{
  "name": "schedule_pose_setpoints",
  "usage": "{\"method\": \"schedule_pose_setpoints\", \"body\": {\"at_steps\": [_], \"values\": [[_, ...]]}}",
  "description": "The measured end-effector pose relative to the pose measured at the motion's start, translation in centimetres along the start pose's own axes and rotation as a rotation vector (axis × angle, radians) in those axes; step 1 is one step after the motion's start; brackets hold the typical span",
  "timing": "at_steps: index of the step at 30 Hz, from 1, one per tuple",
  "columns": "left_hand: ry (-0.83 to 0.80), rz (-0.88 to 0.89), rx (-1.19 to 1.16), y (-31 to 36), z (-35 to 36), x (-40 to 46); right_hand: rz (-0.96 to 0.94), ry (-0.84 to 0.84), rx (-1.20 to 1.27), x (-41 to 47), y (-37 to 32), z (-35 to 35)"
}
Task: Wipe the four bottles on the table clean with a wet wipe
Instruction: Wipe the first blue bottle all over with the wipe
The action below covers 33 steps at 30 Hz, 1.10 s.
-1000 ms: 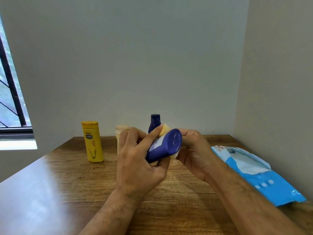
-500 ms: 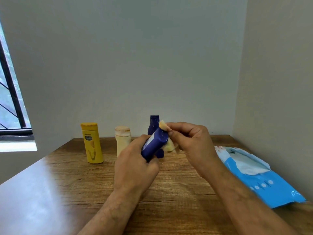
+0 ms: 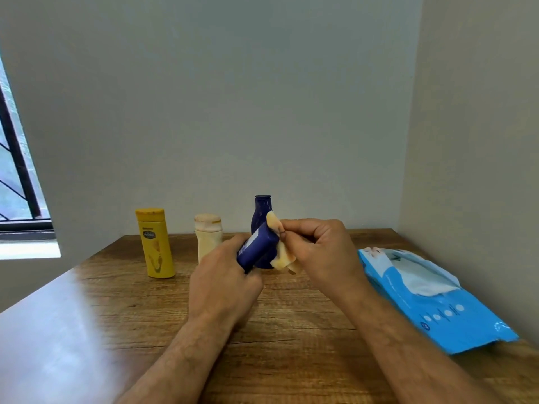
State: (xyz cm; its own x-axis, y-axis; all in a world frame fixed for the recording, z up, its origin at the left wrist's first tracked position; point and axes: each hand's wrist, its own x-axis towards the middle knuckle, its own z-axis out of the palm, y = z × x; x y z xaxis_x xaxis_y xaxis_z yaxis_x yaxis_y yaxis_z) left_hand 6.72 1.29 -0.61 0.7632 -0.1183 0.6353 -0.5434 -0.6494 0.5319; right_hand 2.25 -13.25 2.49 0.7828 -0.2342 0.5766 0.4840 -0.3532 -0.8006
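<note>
— Gripped in left hand (image 3: 223, 282): small dark-blue plastic bottle with white label (image 3: 256, 247), tilted, above brown wooden table (image 3: 116, 301).
— Right hand (image 3: 319, 252)?
— Pinching yellowed crumpled wet wipe (image 3: 280, 246) against bottle's upper end.
— Others?
— Upright by back wall: yellow flat-topped bottle (image 3: 154, 243), cream bottle (image 3: 208, 237), tall navy bottle (image 3: 262, 212). Blue wipe pack (image 3: 431, 301) lying right.
</note>
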Motion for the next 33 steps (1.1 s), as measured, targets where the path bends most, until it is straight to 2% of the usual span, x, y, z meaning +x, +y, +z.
{"method": "schedule_pose_setpoints", "body": {"at_steps": [2, 9, 16, 22, 29, 33], "values": [[0.006, -0.010, 0.010, 0.0, 0.0, 0.0, 0.013, 0.016, -0.023, 0.0, 0.4, 0.2], [-0.004, -0.009, -0.021, -0.3, 0.0, 0.1, -0.081, -0.091, 0.051, -0.2, 0.2, 0.1], [-0.025, 0.027, 0.046, -1.2, 0.4, 0.8, 0.099, 0.004, 0.003, 0.0, 0.6, 0.7], [0.001, 0.002, 0.026, -1.8, 0.4, 1.0, -0.035, -0.111, -0.042, -0.5, -0.2, 0.6], [-0.045, 0.089, -0.004, -2.0, 0.8, 0.8, 0.027, 0.054, -0.067, -0.4, 0.3, 0.9], [-0.031, 0.073, -0.076, -2.4, 1.0, 0.8, -0.027, -0.030, -0.074, -0.7, 0.2, 0.7]]}}
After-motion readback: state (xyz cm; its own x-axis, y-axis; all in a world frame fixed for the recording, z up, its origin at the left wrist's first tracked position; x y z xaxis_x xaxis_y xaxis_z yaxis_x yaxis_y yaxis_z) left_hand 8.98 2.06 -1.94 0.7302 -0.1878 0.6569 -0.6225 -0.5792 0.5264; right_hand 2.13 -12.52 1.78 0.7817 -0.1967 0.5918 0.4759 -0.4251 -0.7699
